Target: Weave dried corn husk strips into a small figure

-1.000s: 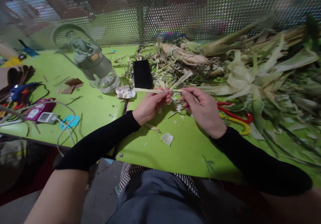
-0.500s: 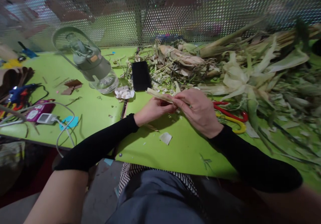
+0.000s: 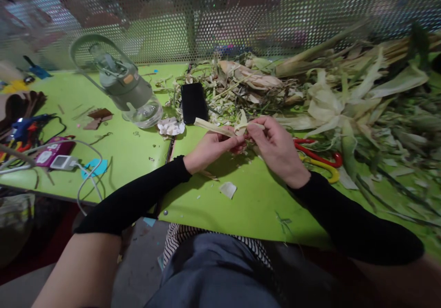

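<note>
A pale strip of corn husk (image 3: 213, 127) is held between my two hands above the green table (image 3: 206, 207). My left hand (image 3: 215, 148) pinches it between thumb and fingers, and one end sticks out to the left. The fingers of my right hand (image 3: 275, 147) are closed on the husk's right part, where it looks folded or crossed over. Scissors with red and yellow handles (image 3: 324, 161) lie just right of my right wrist, partly hidden by it. A small pale scrap (image 3: 228, 189) rests on the table below my hands.
Behind my hands lie a black phone (image 3: 194, 103), a crumpled tissue (image 3: 171, 126) and a bottle (image 3: 129, 87). Corn husks (image 3: 330, 101) and shreds cover the right and back. At left are a purple power strip (image 3: 55, 151), white cable and glue gun (image 3: 27, 126). A perforated screen (image 3: 193, 18) stands behind.
My right hand has shifted slightly right and turned, showing more of the husk between the hands. The husk's left end has moved a little left.
</note>
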Available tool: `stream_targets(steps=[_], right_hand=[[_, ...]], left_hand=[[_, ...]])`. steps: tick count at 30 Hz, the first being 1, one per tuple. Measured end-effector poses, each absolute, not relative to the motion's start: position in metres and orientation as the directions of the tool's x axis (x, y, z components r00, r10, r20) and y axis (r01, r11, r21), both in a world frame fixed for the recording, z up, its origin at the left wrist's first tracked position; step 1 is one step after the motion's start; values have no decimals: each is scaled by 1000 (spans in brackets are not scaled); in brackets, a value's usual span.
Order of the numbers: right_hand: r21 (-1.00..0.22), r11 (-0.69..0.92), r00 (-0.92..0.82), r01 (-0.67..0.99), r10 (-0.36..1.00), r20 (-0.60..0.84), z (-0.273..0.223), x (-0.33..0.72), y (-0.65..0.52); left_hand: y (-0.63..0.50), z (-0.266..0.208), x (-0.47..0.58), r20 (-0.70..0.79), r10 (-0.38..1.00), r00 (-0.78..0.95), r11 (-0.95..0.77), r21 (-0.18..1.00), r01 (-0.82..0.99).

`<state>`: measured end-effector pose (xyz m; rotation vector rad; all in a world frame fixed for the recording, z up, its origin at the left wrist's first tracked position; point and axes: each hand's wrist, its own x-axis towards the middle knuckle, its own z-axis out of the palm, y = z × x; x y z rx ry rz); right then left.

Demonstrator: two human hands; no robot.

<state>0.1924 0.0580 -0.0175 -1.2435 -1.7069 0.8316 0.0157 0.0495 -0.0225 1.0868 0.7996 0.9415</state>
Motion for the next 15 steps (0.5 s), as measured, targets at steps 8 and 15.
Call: stream_targets(steps=[8, 15], right_hand=[[-995, -24, -296, -92, 955, 4, -13, 186, 57], [-990, 92, -269, -107, 956, 118, -15, 184, 54]], left_hand=[[49, -21, 15, -112, 886, 450, 264, 919, -291], [51, -24, 15, -202, 888, 413, 360, 864, -352]])
